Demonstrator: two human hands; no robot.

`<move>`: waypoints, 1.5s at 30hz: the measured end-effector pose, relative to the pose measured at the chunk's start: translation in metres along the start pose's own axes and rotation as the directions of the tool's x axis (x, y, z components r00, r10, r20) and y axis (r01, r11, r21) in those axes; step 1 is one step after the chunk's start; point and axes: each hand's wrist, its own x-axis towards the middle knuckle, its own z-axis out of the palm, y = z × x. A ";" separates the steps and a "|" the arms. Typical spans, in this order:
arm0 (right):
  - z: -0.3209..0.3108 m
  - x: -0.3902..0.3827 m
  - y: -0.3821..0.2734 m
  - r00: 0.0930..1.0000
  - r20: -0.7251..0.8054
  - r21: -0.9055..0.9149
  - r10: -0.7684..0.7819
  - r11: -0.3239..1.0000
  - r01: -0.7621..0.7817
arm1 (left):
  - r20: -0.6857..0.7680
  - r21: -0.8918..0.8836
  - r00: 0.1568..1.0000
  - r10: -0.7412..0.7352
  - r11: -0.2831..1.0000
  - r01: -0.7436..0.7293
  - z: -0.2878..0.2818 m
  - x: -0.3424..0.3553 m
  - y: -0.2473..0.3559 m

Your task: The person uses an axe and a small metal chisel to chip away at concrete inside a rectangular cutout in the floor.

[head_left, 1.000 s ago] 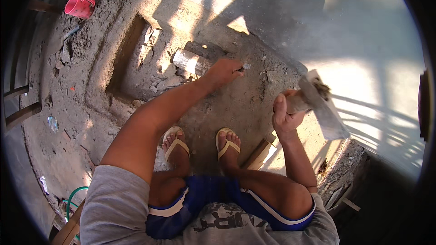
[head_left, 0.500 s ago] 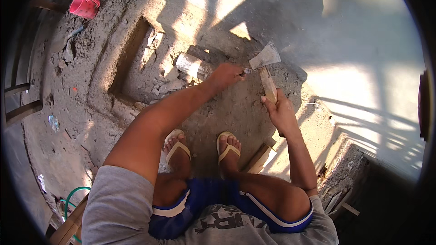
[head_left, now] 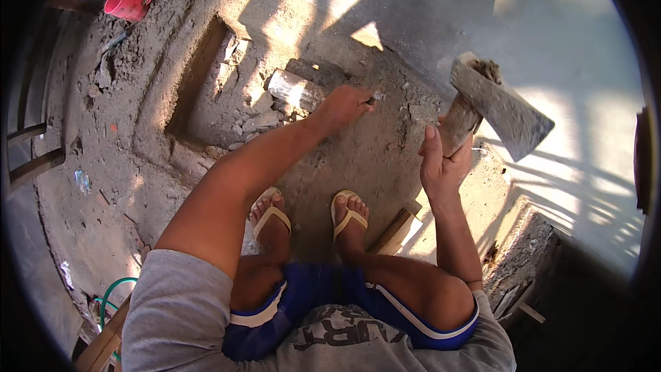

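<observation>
At centre frame, I see the left hand (head_left: 344, 105) pinching a small dark spike, likely a nail or chisel (head_left: 372, 101), against the dusty concrete floor (head_left: 358, 158), fingers closed round it. The right hand (head_left: 442, 162) is wrapped tight on the wooden handle of a hatchet-like hammer (head_left: 497, 105), now lifted high at the right of the frame. Half a second ago its head sat down by the spike; 1 second ago it was low at the right. I judge this the top of a fresh swing, so the striking goes on and the spike is not yet driven home. Just left of the left hand lies a short pale cylinder (head_left: 295, 89) beside a shallow trench (head_left: 200, 79). A pink cup (head_left: 127, 2) rests at upper left. 2 sandalled feet (head_left: 310, 217) stand at lower centre.
</observation>
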 end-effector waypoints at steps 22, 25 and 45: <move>-0.005 0.030 -0.012 0.908 0.418 -0.492 -0.033 0.831 0.257 | 0.010 -0.142 0.975 -0.224 0.964 0.223 0.029 -0.039 0.018; -0.024 0.033 -0.004 0.879 0.445 -0.631 0.172 0.757 0.172 | 0.059 -0.100 0.975 -0.212 0.971 0.217 0.022 -0.036 0.020; -0.007 0.004 -0.028 0.977 0.148 -0.292 -0.150 0.938 0.188 | -0.072 -0.130 0.974 -0.216 0.970 0.206 0.026 -0.035 0.030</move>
